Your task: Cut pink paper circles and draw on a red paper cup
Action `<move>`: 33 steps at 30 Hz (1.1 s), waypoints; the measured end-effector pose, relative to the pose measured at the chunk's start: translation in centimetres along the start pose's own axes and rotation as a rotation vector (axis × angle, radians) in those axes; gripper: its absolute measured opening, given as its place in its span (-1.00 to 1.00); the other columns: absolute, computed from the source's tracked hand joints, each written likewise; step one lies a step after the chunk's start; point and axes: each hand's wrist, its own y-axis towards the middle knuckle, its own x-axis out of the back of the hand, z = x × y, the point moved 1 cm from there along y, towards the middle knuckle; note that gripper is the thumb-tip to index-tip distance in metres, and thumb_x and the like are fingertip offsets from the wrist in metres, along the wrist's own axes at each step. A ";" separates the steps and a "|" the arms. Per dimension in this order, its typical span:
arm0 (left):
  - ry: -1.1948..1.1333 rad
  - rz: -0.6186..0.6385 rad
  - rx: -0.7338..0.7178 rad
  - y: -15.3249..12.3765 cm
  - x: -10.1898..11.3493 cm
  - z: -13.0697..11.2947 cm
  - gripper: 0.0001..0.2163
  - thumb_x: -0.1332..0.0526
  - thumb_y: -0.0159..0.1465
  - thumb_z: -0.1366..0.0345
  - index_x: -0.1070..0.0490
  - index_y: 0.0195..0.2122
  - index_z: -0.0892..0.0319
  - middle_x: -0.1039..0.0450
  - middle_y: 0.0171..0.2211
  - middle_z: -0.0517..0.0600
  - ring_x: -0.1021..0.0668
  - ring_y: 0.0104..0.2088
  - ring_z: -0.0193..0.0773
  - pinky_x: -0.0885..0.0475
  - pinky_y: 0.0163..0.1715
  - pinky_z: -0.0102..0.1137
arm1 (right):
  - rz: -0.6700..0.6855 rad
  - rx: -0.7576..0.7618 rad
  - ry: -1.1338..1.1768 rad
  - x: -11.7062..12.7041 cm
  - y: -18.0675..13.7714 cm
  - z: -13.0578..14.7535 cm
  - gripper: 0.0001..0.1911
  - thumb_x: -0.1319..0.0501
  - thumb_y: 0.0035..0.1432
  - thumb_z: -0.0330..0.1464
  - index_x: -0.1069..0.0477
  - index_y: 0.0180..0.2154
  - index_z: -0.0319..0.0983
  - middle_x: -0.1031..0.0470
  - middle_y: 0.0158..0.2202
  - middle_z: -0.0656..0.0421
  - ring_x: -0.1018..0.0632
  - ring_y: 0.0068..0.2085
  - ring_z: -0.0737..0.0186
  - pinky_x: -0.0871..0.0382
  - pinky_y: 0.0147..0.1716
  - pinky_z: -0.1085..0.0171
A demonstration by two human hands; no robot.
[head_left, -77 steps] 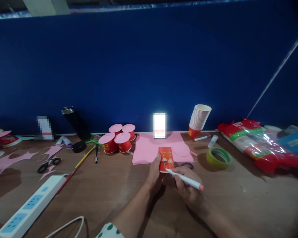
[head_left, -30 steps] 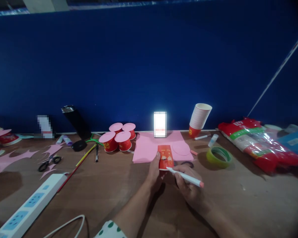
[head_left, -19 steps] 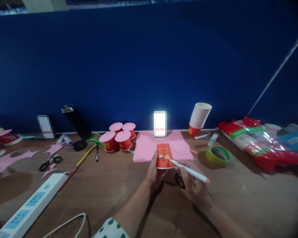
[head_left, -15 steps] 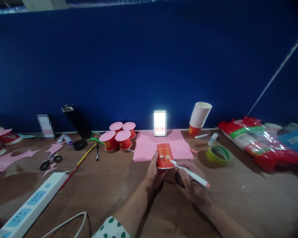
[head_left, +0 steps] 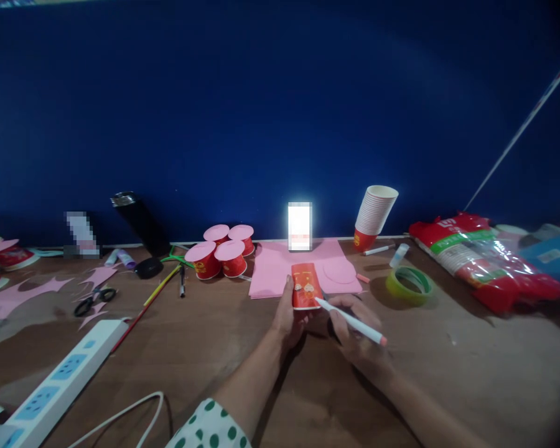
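A red paper cup [head_left: 305, 283] with a printed pattern is held on its side by my left hand [head_left: 288, 317], thumb along its left wall. In my right hand [head_left: 360, 330] I grip a white marker [head_left: 354, 322], its tip at the cup's lower right and its coral end pointing back toward me. Whether the tip touches the cup I cannot tell. Behind the cup lie pink paper sheets [head_left: 270, 274], a pink paper circle [head_left: 340, 271] on top. A small coral marker cap [head_left: 363, 278] rests at their right edge.
To the left stand several red cups with pink paper tops [head_left: 231, 251], scissors [head_left: 94, 302], a black flask [head_left: 142, 224] and a power strip [head_left: 65, 386]. A lit phone [head_left: 300, 226] leans behind the sheets. On the right are stacked cups [head_left: 376, 214], a tape roll [head_left: 408, 287] and a red bag [head_left: 471, 261].
The cup and both hands have shifted slightly left and up in view. The marker tip has moved toward the cup's lower edge. Both hands keep their holds.
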 end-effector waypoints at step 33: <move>0.068 -0.007 -0.016 0.0 -0.5 0.5 -0.56 -0.22 0.09 -0.09 -0.41 -0.33 0.27 -0.46 -0.47 0.00 -0.47 -0.50 -0.31 -0.34 -0.43 -0.43 | 0.034 0.068 0.007 -0.2 -0.1 0.0 -0.89 -0.13 0.17 -0.38 -0.43 -0.32 -0.22 -0.51 -0.42 0.16 -0.52 -0.41 0.24 -0.41 -0.40 0.30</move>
